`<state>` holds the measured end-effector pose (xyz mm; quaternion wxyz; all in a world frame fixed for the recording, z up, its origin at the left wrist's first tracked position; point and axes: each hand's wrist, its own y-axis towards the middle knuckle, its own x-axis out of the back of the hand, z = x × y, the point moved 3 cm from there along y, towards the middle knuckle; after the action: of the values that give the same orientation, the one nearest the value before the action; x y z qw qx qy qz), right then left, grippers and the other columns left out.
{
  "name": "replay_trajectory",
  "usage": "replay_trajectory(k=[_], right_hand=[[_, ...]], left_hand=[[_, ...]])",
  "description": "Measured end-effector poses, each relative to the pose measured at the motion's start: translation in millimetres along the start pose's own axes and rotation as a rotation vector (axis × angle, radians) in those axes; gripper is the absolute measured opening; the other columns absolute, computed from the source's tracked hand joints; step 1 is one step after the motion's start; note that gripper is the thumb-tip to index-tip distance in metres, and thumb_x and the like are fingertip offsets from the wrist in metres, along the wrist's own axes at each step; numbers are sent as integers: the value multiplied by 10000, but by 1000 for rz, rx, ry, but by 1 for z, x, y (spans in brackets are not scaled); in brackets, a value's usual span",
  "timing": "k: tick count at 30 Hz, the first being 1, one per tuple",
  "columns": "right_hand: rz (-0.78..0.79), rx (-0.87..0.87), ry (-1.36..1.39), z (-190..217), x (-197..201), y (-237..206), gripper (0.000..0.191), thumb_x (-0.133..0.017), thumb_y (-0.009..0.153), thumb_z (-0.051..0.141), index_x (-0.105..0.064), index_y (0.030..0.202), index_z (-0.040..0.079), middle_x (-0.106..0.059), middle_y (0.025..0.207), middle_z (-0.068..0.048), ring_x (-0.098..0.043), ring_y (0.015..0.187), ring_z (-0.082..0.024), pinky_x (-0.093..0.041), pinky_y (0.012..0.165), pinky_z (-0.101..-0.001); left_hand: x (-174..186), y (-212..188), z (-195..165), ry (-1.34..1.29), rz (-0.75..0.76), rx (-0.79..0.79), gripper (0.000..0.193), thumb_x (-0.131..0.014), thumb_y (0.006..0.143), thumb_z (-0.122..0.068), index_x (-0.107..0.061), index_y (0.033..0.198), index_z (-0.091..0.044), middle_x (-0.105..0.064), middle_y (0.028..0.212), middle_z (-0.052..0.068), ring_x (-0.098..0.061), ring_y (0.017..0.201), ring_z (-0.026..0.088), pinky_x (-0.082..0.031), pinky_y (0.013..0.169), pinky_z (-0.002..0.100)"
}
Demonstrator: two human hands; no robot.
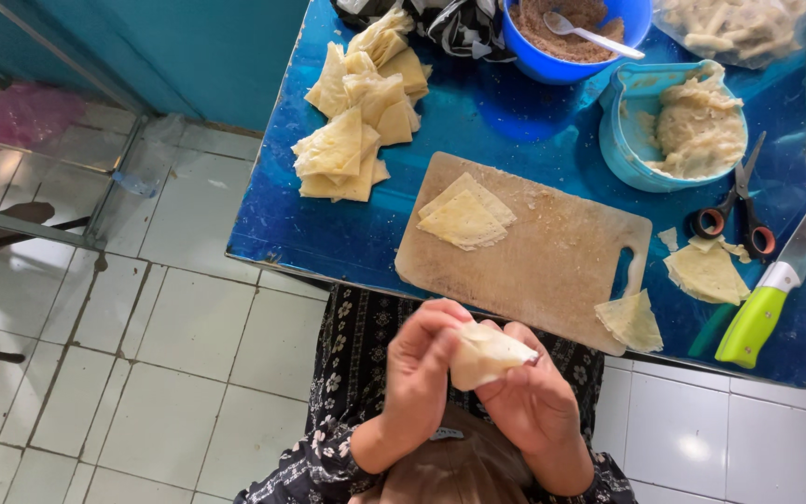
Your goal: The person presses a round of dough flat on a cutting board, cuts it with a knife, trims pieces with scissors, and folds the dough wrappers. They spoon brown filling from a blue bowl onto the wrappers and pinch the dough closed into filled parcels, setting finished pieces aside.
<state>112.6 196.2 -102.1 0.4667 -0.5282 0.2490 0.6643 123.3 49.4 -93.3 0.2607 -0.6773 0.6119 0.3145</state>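
Note:
Both my hands are raised close in front of me over my lap, pinching one pale folded pastry sheet (485,355) between them. My left hand (419,369) grips its left side with fingers curled. My right hand (535,397) supports it from the right and underneath. Just beyond my hands lies a wooden cutting board (552,266) on a blue table (478,121), with two triangular pastry sheets (464,217) on its left part.
A pile of folded pastry triangles (358,117) sits at the table's far left. A blue bowl of brown filling (571,33) holds a spoon; a light-blue bowl (692,126) holds pale paste. Scissors (739,210), a green-handled knife (776,280) and loose sheets (706,273) lie right.

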Motion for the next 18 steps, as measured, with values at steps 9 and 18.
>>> replay_trajectory(k=[9,18], right_hand=[[-177,691,-813,40,-42,-27,175,-695,916,47,-620,1075,43,-698,1160,-152,-623,952,-225,-460,846,-386],[442,800,-2020,11,-109,-16,294,-688,838,14,-687,1129,53,-712,1162,-111,-658,1175,-339,-439,1067,-486]], left_hand=[[16,4,-31,-173,50,327,342,-509,1055,-124,-572,1360,18,-669,1097,134,-685,974,203,-573,894,344],[16,-1,-15,-130,60,469,305,-592,1042,-173,-617,1303,-17,-706,1175,51,-689,1034,110,-566,875,279]])
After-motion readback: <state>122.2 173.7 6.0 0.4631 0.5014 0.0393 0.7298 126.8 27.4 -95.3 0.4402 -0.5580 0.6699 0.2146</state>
